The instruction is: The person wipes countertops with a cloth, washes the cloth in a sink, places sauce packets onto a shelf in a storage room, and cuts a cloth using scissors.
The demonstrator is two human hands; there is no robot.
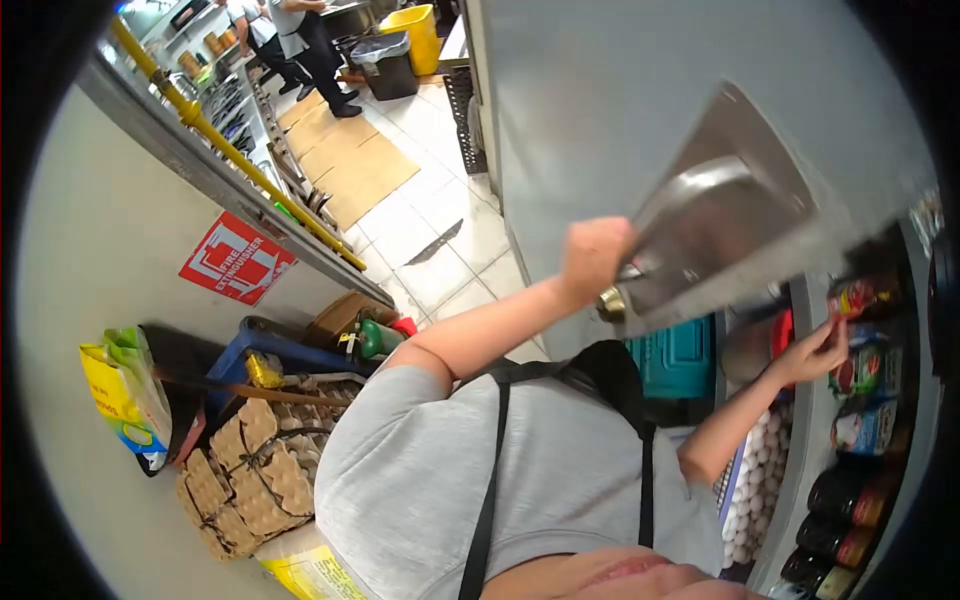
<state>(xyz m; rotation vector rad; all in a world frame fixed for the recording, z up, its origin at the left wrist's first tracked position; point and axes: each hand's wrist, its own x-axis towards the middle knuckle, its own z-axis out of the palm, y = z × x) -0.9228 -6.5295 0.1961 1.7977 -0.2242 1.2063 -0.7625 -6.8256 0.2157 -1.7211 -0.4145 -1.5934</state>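
My left hand is closed at the lower left edge of a shiny metal door fitting, on a large grey door. A brass-coloured knob sits just below that hand. At the right, my right hand reaches to a shelf, its fingertips pinched at a small red packet. Green-and-red packs and a blue-and-white pack lie beside and below it.
Many eggs and a teal crate stand inside. Dark jars line the lower right. Stacked egg trays and a blue bin are at left. Two people stand beyond the doorway, near a yellow bin.
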